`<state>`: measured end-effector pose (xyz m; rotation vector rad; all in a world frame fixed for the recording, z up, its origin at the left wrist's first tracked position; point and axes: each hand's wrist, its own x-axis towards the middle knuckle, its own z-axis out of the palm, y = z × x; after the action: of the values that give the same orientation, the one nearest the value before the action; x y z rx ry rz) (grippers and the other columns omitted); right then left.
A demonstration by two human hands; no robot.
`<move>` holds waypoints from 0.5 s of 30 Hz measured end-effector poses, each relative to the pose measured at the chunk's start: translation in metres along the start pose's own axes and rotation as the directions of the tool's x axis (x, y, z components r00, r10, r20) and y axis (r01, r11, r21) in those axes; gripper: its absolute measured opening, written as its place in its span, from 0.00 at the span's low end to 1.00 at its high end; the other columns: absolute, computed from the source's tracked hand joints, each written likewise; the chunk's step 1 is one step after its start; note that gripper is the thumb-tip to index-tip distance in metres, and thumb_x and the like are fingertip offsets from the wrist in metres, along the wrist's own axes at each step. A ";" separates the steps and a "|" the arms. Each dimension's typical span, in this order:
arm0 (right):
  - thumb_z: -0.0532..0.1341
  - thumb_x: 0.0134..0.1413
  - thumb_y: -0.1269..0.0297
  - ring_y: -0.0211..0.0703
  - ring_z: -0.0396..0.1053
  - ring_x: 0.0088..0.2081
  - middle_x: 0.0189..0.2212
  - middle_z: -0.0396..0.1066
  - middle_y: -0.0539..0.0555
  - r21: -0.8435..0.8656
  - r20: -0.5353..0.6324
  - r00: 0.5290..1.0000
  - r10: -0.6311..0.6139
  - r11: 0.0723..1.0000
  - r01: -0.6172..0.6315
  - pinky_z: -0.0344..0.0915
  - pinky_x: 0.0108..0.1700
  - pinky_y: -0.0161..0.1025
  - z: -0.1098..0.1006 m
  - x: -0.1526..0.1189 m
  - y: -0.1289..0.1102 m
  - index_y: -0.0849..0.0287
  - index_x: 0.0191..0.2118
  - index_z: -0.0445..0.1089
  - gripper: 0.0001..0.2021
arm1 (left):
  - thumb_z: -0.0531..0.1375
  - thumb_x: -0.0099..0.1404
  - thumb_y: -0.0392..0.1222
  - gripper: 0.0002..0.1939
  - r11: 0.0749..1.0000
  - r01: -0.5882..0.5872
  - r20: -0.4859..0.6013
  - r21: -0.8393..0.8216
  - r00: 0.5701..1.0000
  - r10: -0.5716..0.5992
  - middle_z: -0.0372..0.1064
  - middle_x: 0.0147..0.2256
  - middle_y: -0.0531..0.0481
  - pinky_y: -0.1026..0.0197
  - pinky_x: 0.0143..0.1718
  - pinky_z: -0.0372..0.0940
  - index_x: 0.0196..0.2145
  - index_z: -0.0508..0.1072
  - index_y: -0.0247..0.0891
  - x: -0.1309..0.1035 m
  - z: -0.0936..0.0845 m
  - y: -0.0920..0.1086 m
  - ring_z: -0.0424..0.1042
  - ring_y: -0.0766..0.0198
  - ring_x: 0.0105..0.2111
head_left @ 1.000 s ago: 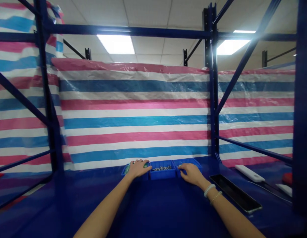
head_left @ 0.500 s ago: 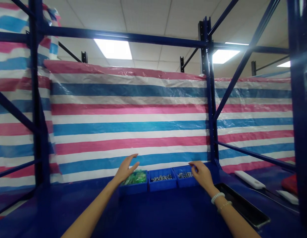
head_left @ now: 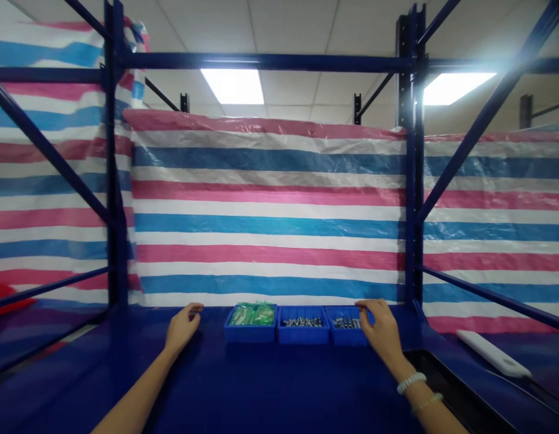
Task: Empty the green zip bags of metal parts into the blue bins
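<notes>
Three small blue bins stand in a row at the back of the blue shelf surface [head_left: 261, 392]. The left bin [head_left: 251, 324] holds green packets, the middle bin [head_left: 302, 325] and the right bin [head_left: 347, 327] hold small metal parts. My left hand [head_left: 182, 327] hovers to the left of the row, fingers loosely curled, holding nothing. My right hand [head_left: 382, 328] rests at the right bin's far right edge, fingers curled over its rim.
Blue steel rack posts [head_left: 114, 181] and braces frame the bay. A striped pink, white and blue tarp [head_left: 270, 211] closes the back. A long black tray [head_left: 460, 398] lies at the right, with a white flat bar [head_left: 491, 354] beyond it.
My left hand has come off the green-packet bin and moved out to the left. My right hand has shifted to the outer edge of the right bin. The view has panned left.
</notes>
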<state>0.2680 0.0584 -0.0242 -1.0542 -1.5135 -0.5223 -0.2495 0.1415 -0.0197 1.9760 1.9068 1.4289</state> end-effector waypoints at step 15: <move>0.54 0.62 0.65 0.39 0.66 0.26 0.28 0.71 0.52 0.000 -0.206 0.977 0.046 0.999 -0.047 0.65 0.31 0.39 -0.042 0.027 -0.037 0.60 0.37 0.72 0.10 | 0.48 0.48 0.25 0.24 0.969 -0.236 -0.343 0.078 0.906 0.248 0.71 0.42 0.46 0.56 0.43 0.68 0.38 0.75 0.36 -0.001 -0.037 0.058 0.74 0.58 0.37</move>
<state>0.2614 0.0151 0.0200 -1.0050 -1.3029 -0.5841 -0.2275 0.1067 0.0359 2.1587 1.8671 1.9438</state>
